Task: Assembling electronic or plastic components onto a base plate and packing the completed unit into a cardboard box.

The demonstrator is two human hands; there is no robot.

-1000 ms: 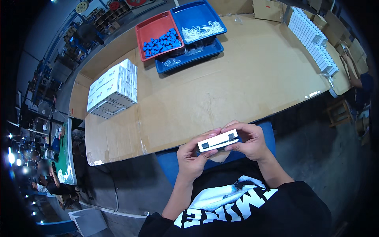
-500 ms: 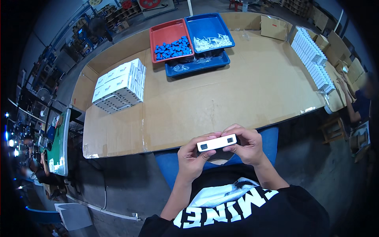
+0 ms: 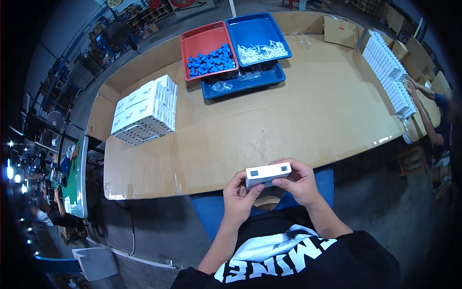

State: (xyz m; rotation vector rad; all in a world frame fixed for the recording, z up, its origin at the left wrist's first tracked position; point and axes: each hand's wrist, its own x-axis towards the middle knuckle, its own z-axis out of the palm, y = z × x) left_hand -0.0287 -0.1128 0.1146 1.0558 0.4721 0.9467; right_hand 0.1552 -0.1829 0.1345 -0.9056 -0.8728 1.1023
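Between my two hands I hold a small white rectangular box [image 3: 268, 172] with two dark square openings in its upward-facing narrow side. My left hand [image 3: 239, 196] grips its left end, thumb on the near face and fingers behind. The right end is pinched in the same way by my right hand [image 3: 299, 184]. Both hands are closed on the box, just off the table's near edge and above my lap. My fingers partly hide its far side.
A cardboard-covered table [image 3: 231, 139] carries a stack of white boxes [image 3: 144, 110] at left. A red tray [image 3: 204, 41] holds blue pieces; a blue tray [image 3: 252, 31] holds white sticks, above another blue tray [image 3: 245, 86]. Rows of white boxes [image 3: 387, 67] stand at right, near another person's arm [image 3: 423, 111].
The white box has tilted, so more of its near face shows, and has shifted slightly. Both hands keep hold of it. The other person's hand at right now reaches to the box rows.
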